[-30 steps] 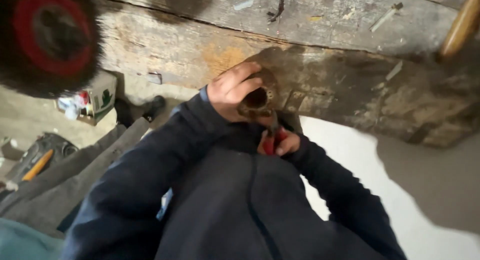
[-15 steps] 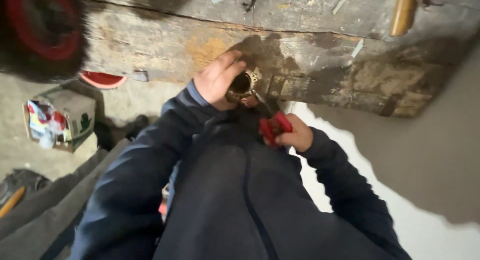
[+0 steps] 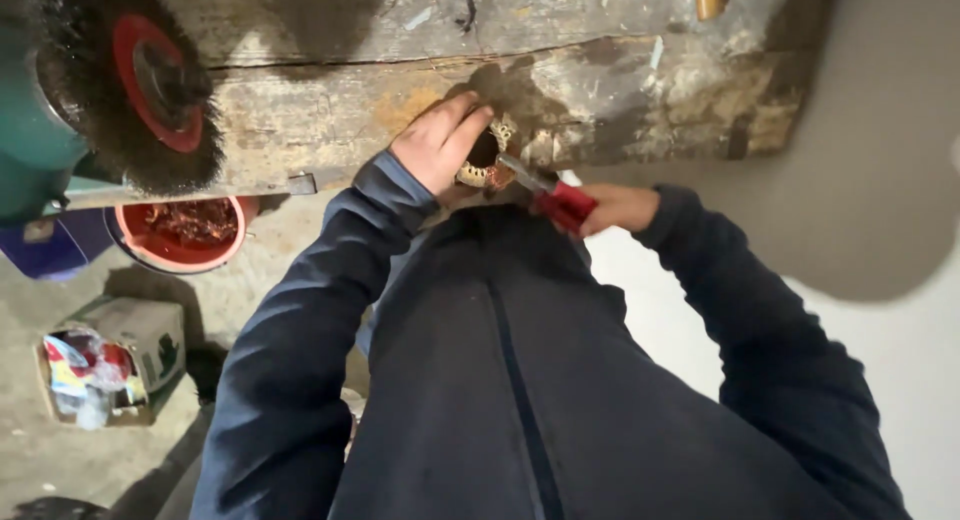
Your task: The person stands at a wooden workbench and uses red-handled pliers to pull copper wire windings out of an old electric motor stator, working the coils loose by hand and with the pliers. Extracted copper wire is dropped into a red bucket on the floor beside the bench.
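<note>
Against the old wooden desk (image 3: pixel 330 110) we press a round metal ring with copper wire (image 3: pixel 487 155). Our left hand (image 3: pixel 437 140) has its fingers wrapped around the ring. Our right hand (image 3: pixel 618 208) squeezes red pliers (image 3: pixel 552 194), beside the ring, and their tip touches it.

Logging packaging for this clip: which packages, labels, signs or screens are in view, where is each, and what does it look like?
Cardboard box: on the floor at lower left, open-topped, tan, with a dark green printed mark on its side.
Crumpled wrappers: inside that box, red, white and blue plastic.
No signs or screens visible.
</note>
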